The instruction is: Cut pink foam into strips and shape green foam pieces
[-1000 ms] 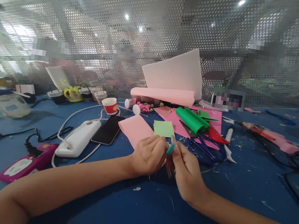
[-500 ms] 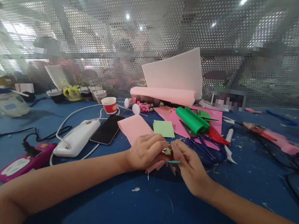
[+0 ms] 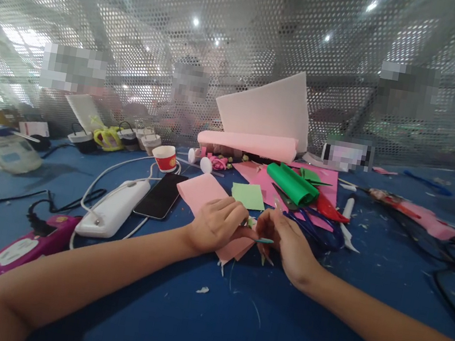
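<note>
My left hand (image 3: 216, 224) is curled and pinches a small green-and-pink paper piece (image 3: 251, 222) above the blue table (image 3: 203, 318). My right hand (image 3: 287, 242) meets it from the right, fingers pinched on the same small piece, with long teal nails showing. Under both hands lies a pink foam sheet (image 3: 206, 196). A light green paper square (image 3: 248, 195) sits just beyond my fingers.
A green foam roll (image 3: 292, 183), blue scissors (image 3: 310, 222), a pink roll (image 3: 247, 142) and a white sheet (image 3: 266, 110) lie behind. To the left are a phone (image 3: 161, 195), a white power bank (image 3: 112, 213), a red cup (image 3: 166, 158) and cables. A perforated metal screen (image 3: 143, 46) backs the table.
My hands have drawn together and dropped lower onto the pink sheet. My right hand turned from upright to sideways while working the small piece.
</note>
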`<state>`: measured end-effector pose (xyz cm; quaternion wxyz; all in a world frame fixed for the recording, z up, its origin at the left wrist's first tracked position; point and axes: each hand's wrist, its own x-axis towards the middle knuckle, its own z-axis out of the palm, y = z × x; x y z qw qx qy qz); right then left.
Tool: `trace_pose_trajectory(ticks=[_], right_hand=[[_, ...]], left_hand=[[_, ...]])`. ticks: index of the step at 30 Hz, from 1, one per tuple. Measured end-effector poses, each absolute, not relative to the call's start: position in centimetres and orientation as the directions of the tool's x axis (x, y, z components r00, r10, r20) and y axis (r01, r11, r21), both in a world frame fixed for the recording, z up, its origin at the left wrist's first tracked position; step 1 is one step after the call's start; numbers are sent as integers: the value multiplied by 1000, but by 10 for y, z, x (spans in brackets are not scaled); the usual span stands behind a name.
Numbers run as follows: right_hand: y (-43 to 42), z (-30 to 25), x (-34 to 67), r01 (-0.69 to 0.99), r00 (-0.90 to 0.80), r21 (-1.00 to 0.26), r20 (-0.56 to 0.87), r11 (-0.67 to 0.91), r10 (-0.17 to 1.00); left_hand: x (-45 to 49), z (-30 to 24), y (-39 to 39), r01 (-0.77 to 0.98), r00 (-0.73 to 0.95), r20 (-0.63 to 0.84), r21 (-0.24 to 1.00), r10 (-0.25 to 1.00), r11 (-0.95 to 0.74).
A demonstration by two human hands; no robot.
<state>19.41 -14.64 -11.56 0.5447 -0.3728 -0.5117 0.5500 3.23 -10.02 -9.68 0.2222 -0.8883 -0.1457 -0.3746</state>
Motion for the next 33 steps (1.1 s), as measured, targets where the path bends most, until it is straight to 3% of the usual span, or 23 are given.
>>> trace_pose_trajectory(ticks=[5,8,10,12,14,16,19,21,33], right_hand=[[-148,-115,193,-234,-140,-965,155,120,978],[-146,-115,193,-268,-137,-958,139,99,981],[-145,-116,193,-297,-125,-951,129,87,984],[-144,-116,193,-323,-115,-943,121,78,986],[-142,-117,194,-340,-105,-938,112,70,988],[-142,-117,194,-346,-102,-936,102,61,990],[-141,-118,194,-349,-106,-935,100,57,989],[-141,-118,194,-346,-103,-936,100,58,990],[-145,-117,193,-322,-98,-946,68,33,993]], left_hand=[[32,-100,-100,439,657,741,-231,135,-868],[32,-103,-100,502,578,771,-77,268,-862],[33,-103,-98,513,492,766,129,414,-849],[35,-102,-95,429,403,704,420,585,-800],[38,-101,-91,212,329,566,736,756,-643],[42,-100,-89,-72,332,351,935,876,-348],[46,-100,-90,-316,460,112,948,881,45],[47,-101,-91,-344,530,73,929,845,136],[48,-108,-98,-262,636,197,965,746,-31]])
